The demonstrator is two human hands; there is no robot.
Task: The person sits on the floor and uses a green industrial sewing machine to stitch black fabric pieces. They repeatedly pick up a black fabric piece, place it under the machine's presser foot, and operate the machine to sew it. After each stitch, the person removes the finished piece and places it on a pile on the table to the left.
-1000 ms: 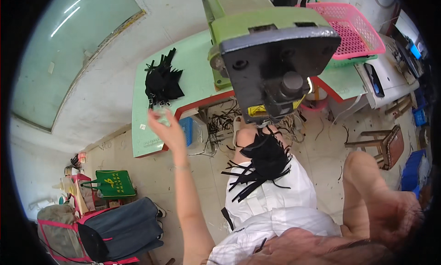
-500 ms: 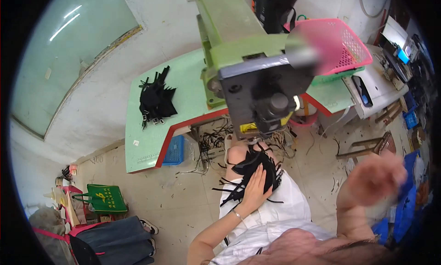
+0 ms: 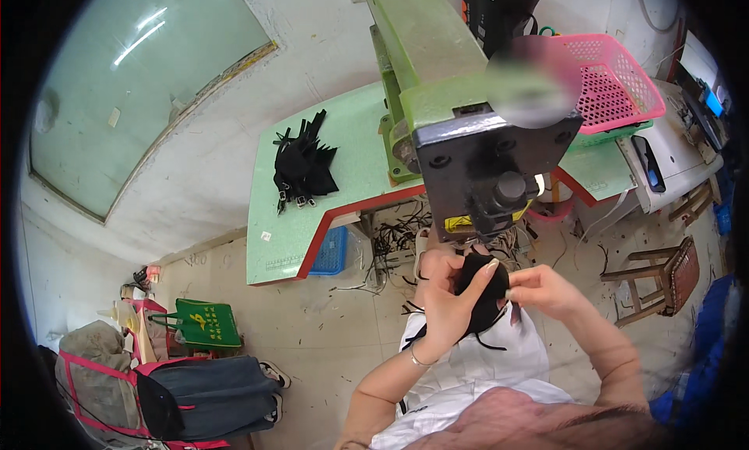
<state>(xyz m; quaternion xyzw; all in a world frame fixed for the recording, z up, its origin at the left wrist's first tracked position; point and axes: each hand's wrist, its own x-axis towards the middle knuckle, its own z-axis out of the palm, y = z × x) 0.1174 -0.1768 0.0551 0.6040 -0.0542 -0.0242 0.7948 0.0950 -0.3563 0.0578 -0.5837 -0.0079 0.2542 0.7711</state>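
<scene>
Bright even light, glare streaks on greenish pane [image 3: 144,91], round blurred patch [image 3: 534,81], fisheye-bent edges, black corners

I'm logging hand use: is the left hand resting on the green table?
No, the left hand holds black material over the lap, away from the table.

A green-topped table [image 3: 359,134] with a red edge has a pink basket [image 3: 624,106] at its right end, stacked over a green basket [image 3: 616,136]. A black bag [image 3: 499,21] stands behind the table. Just right of the table, a dark phone [image 3: 649,165] lies on a white surface, and a stool [image 3: 683,270] with a reddish seat stands on the floor. Below the table's left part are a blue crate [image 3: 331,251] and dark scraps [image 3: 403,235]. Left of the table are a pale window [image 3: 133,75] and, lower down, a green bag [image 3: 207,323].
</scene>
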